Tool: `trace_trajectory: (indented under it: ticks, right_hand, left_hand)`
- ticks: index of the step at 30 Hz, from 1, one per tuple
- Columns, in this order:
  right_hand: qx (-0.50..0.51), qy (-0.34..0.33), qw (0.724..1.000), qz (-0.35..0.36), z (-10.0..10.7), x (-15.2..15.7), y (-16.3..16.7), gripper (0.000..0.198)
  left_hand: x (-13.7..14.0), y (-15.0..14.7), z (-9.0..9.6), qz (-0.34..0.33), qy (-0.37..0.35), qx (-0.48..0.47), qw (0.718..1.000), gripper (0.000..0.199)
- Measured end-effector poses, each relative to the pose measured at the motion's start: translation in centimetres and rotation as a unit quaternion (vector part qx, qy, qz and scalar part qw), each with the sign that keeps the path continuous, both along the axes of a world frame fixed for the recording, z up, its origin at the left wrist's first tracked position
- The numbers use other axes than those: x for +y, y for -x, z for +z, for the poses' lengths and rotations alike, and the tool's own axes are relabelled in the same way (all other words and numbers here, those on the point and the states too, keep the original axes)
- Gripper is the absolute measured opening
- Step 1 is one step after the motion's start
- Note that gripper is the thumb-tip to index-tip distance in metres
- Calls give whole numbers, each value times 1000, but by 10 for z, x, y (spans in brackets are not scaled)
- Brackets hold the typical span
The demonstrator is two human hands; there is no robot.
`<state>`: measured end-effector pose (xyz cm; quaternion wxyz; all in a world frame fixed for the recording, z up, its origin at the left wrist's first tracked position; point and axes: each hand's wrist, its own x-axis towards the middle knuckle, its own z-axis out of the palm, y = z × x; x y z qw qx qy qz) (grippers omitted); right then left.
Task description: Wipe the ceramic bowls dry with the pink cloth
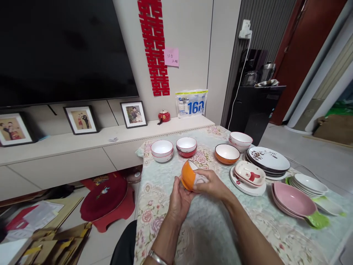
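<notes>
An orange bowl (pixel 188 175) with a white inside is held tilted above the near part of the table. My left hand (pixel 179 198) supports it from below and the left, fingers curled against its side. Against the bowl's right side, my right hand (pixel 206 182) grips a pale, crumpled wipe (pixel 200 179); whether it is cloth or paper is unclear. Just beyond the hands stand a white bowl with a red rim (pixel 186 143), stacked on a red one, and a pair of stacked white bowls (pixel 162 149). Another orange bowl (pixel 227 154) sits to the right.
Stacked plates (pixel 268 160), small square dishes (pixel 250 173), pink leaf-handled dishes (pixel 295 198) and white dishes (pixel 310 184) crowd the right side of the flowered tablecloth (pixel 160 213). A wipes package (pixel 191 105) stands on the cabinet behind. A red stool (pixel 110 206) is at left.
</notes>
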<state>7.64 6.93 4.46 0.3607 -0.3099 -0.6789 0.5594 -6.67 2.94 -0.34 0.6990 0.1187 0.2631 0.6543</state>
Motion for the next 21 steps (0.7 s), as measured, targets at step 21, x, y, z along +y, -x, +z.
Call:
trace_trajectory:
  ticks: [21]
  right_hand:
    - [223, 108, 907, -341, -24, 32, -29, 56]
  left_hand:
    - [10, -10, 2, -28, -102, 91, 990, 39]
